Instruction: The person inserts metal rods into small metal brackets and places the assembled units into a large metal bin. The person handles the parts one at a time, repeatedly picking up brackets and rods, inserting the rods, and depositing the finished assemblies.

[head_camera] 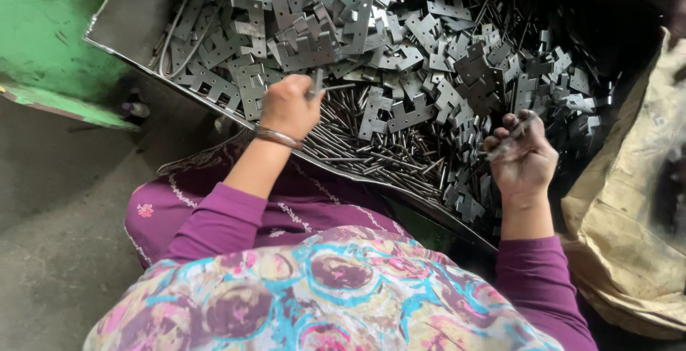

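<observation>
A big metal tray [132, 15] lies in front of me, heaped with several grey notched hinge plates [314, 29] and a bed of thin steel pins [357, 147]. My left hand [289, 104], with a bangle on the wrist, is closed around a hinge plate and a pin at the near side of the heap. My right hand [522, 154] hovers over the tray's right part, fingers curled around a small hinge plate [504, 144]. Purple sleeves cover both arms.
A green painted machine frame [50, 44] stands at the left. A crumpled tan sack [636, 215] lies to the right of the tray. Grey concrete floor [57, 237] shows at lower left. My patterned scarf fills the bottom of the view.
</observation>
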